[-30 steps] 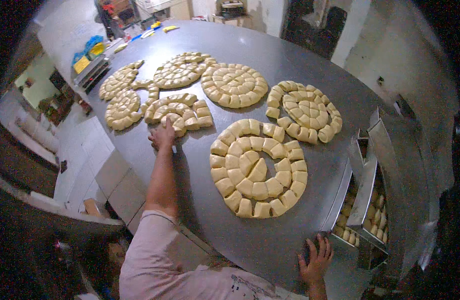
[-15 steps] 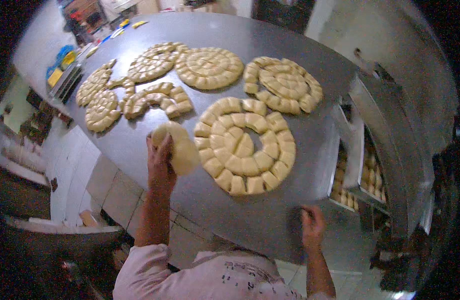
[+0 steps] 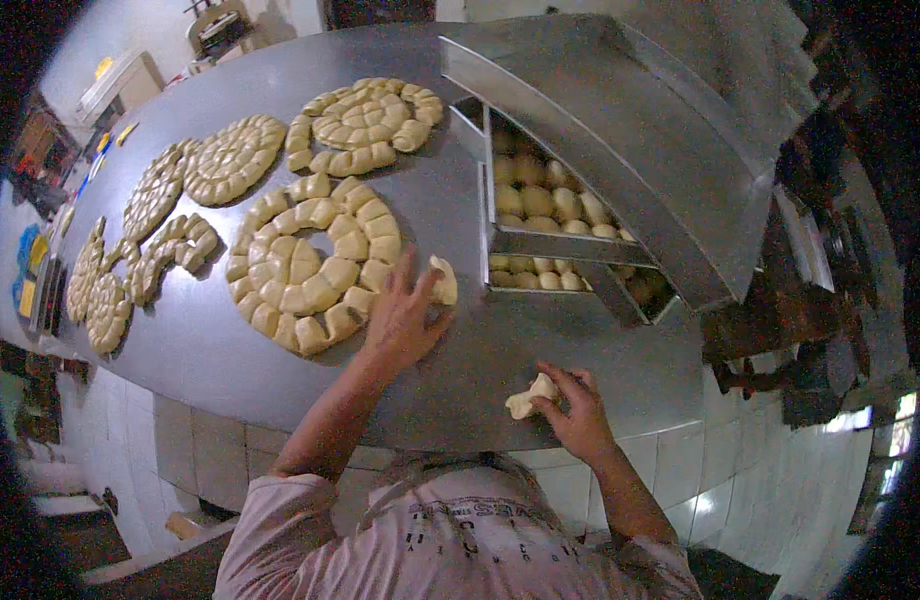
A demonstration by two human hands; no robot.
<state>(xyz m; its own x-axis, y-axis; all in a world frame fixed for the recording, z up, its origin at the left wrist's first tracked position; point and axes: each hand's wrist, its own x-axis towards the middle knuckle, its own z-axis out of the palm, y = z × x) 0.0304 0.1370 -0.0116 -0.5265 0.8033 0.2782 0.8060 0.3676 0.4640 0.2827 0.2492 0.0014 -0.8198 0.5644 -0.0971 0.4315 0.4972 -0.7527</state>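
My left hand (image 3: 405,318) is over the steel table (image 3: 310,385), palm down with its fingers apart. Beside its fingertips sits a small pale piece of dough (image 3: 442,281); whether they touch is hard to tell. Closer to the table's near edge, my right hand (image 3: 580,412) pinches another irregular dough piece (image 3: 531,397) between thumb and fingers. Just left of my left hand lies a large spiral of cut dough pieces (image 3: 310,262), with a small gap near its middle.
More dough spirals (image 3: 365,120) and a curved strip of dough (image 3: 172,255) cover the table's far left. To the right, metal trays (image 3: 560,245) hold rows of round dough balls (image 3: 540,203) under a slanting metal sheet (image 3: 610,120).
My view has swung right. The larger flat dough that was in my left hand no longer shows; small pieces are by my left hand and in my right, which was without dough before.
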